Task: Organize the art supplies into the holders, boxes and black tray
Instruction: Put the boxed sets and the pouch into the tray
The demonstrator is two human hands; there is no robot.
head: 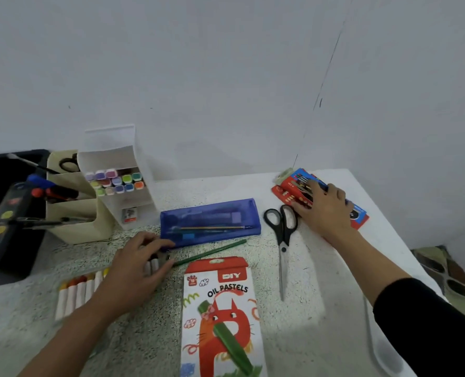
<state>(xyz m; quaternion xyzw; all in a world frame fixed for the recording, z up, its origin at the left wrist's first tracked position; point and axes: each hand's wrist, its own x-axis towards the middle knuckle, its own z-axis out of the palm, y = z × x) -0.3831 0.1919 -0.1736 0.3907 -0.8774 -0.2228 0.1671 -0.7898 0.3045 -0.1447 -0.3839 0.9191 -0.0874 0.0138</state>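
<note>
At the far left the black tray (22,268) is cut off by the frame edge, and a paint palette (0,227) leans tilted over it, blurred. Beside them stand the beige holder (76,229) and the white holder (141,205) with markers.

In front, on the tabletop (315,308), the pastel sticks (76,292) lie side by side, their long axes running near to far and coloured tips pointing away. The left hand (136,265) reaches forward and covers the row's right end with bent fingers; I cannot tell whether its grip has hold of a stick.

The blue case (209,221) lies lengthwise left to right. Just before it, a green pencil (212,251) slants up to the right. The oil pastels box (223,317) runs near to far, its near end cut off.

The scissors (281,240) point their blades toward the viewer, handles far. The right hand (323,210), arm stretched out, presses flat with spread fingers on a red pack (359,216) that lies diagonally; its grip is open and clasps nothing, and the pack's print is hard to make out.
</note>
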